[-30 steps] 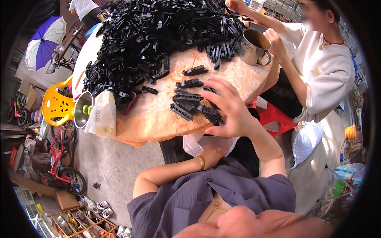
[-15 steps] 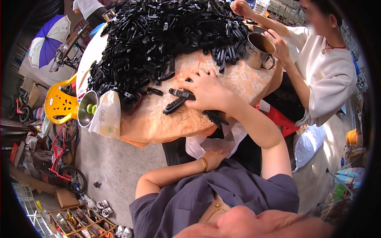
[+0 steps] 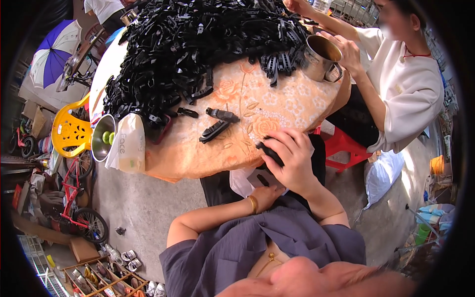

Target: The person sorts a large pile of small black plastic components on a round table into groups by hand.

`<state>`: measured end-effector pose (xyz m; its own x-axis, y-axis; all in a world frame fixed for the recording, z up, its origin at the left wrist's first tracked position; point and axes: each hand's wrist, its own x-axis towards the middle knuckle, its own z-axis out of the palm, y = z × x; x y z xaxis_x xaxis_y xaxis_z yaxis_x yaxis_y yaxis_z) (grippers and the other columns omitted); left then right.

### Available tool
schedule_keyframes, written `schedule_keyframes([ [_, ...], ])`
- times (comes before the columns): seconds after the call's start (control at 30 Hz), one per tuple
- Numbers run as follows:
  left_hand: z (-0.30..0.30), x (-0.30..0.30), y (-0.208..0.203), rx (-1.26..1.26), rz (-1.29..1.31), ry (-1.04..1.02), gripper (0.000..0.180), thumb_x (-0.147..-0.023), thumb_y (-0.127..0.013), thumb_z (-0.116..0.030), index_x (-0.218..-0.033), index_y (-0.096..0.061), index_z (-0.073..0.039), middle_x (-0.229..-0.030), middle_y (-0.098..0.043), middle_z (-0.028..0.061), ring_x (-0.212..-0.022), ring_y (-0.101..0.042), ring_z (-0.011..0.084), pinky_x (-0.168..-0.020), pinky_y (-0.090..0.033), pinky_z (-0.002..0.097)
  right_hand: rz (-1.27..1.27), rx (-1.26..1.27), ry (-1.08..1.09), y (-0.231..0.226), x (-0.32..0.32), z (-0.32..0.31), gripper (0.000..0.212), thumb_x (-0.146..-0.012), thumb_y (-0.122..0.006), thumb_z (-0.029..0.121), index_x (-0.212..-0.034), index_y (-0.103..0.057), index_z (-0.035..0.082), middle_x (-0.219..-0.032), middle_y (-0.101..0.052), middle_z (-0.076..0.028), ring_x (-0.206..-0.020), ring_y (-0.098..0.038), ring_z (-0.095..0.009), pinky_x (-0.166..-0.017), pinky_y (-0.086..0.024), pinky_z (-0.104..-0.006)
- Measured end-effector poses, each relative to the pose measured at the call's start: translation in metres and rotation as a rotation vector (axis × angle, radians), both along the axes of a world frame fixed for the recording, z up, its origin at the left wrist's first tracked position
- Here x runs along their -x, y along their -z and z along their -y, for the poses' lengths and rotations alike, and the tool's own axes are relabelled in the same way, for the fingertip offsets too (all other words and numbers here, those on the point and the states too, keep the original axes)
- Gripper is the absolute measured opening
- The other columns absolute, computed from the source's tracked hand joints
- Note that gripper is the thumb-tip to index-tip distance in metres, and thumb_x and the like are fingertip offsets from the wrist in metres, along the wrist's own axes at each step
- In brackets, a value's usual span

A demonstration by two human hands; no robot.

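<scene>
Head view: holding black clips [image 3: 271, 154] of unclear number in the curled right hand [image 3: 296, 161], right of centre, by the lower edge of the table [image 3: 292, 101]. Touching a white bag [image 3: 240, 181] at lower centre with the left hand [image 3: 269, 197]; cannot tell whether gripping it. Near centre, two loose clips [image 3: 215, 131], below a black heap [image 3: 198, 49].

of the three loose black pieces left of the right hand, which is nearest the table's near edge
The slanted black piece, lowest of the three; the piece just above it and the short piece at upper left lie farther back.
</scene>
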<state>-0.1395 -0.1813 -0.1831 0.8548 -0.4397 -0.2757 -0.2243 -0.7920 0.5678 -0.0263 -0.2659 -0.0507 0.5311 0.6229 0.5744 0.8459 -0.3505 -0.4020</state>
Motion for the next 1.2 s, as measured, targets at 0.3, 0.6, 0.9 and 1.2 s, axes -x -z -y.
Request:
schedule_keyframes([
  [0.3, 0.003, 0.002, 0.027, 0.247, -0.010, -0.140, 0.031, -0.084, -0.044, -0.013, -0.114, -0.054, -0.009, -0.106, -0.059, 0.0201, -0.093, -0.060, 0.0357, -0.076, -0.049, 0.0439, -0.044, -0.128, -0.173, 0.007, 0.018, 0.018, 0.035, -0.066, -0.074, 0.019, -0.096, -0.061, 0.006, -0.108, -0.056, -0.014, -0.095, -0.052, -0.031, -0.082, -0.044, -0.0392],
  [0.6, 0.003, 0.002, 0.017, -0.003, 0.050, -0.028, 0.037, -0.084, -0.049, -0.017, -0.120, -0.051, -0.012, -0.092, -0.060, 0.0168, -0.083, -0.063, 0.0327, -0.069, -0.051, 0.0409, 0.110, 0.110, -0.191, -0.002, -0.021, -0.104, 0.040, -0.073, -0.069, 0.028, -0.108, -0.060, 0.011, -0.121, -0.047, -0.019, -0.112, -0.044, -0.036, -0.097, -0.034, -0.0427],
  [0.9, -0.020, 0.001, -0.010, 0.263, 0.169, -0.118, 0.043, -0.073, -0.065, -0.015, -0.115, -0.054, -0.012, -0.095, -0.062, 0.0166, -0.084, -0.062, 0.0340, -0.071, -0.050, 0.0425, 0.111, 0.018, -0.220, 0.011, 0.004, 0.001, 0.034, -0.068, -0.070, 0.018, -0.100, -0.061, 0.011, -0.113, -0.055, -0.010, -0.099, -0.052, -0.025, -0.095, -0.033, -0.0473],
  [1.2, -0.007, -0.001, -0.008, 0.012, 0.061, 0.052, 0.045, -0.073, -0.066, -0.018, -0.115, -0.054, -0.008, -0.095, -0.061, 0.0150, -0.090, -0.060, 0.0310, -0.078, -0.049, 0.0396, -0.119, 0.054, -0.300, 0.062, -0.006, 0.057, 0.021, -0.072, -0.070, 0.014, -0.091, -0.064, 0.006, -0.103, -0.060, -0.013, -0.087, -0.060, -0.029, -0.075, -0.049, -0.0353],
])
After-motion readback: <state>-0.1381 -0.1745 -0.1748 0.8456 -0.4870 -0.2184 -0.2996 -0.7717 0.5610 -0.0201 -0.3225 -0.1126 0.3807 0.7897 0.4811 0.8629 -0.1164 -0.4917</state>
